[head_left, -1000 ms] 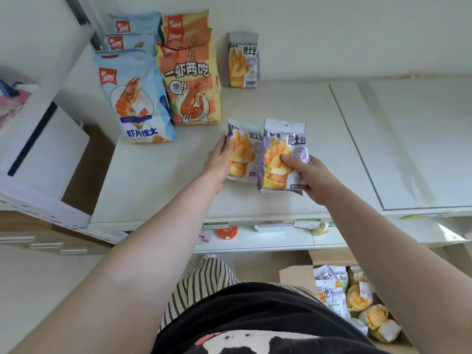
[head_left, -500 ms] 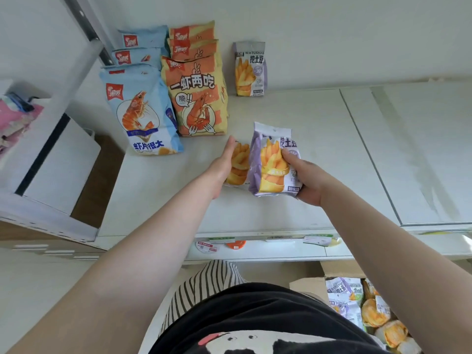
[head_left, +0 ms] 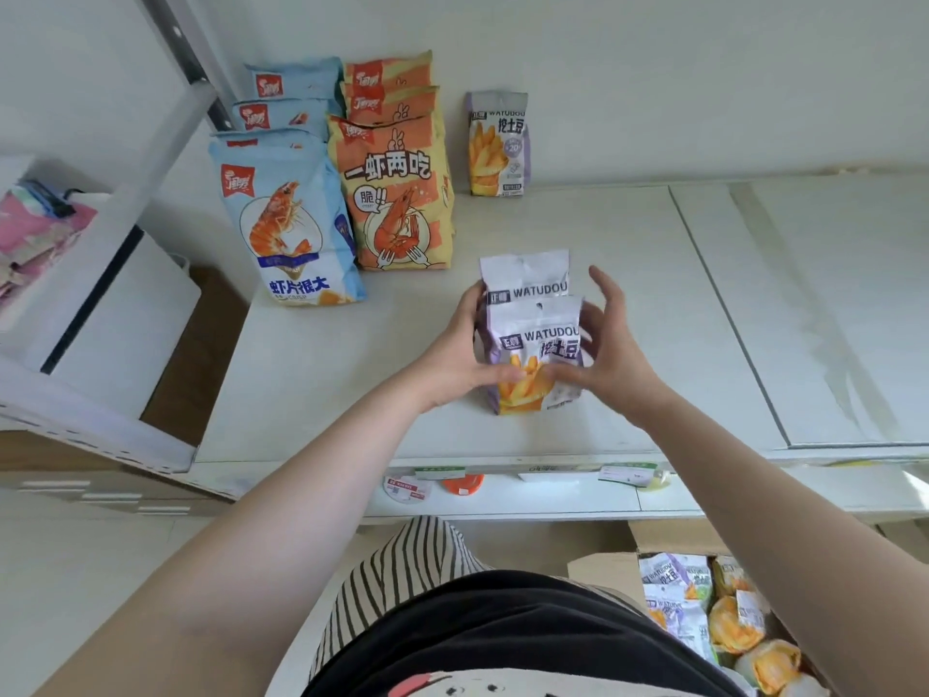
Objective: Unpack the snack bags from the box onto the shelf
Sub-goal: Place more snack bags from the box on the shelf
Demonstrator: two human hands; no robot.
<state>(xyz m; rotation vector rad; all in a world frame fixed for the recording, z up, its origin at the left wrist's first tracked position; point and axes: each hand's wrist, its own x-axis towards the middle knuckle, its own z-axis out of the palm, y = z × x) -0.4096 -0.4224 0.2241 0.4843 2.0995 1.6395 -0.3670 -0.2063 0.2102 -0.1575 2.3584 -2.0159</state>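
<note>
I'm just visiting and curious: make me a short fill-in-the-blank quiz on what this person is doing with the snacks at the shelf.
1. The left hand and right hand stand ____ purple potato bags upright, one behind the other.
2. The lone purple bag leans against the ____.
3. The prawn on the front blue bag is coloured ____.
4. More snacks wait in the cardboard ____ at bottom right.

Missing words: two; wall; orange; box

White shelf [head_left: 628, 294], blue shrimp-chip bags [head_left: 291, 218], orange shrimp-chip bags [head_left: 397, 193], three purple potato-snack bags [head_left: 498, 143] upright

bags: side by side → front bag [head_left: 535, 357] before rear bag [head_left: 525, 274], upright
</note>
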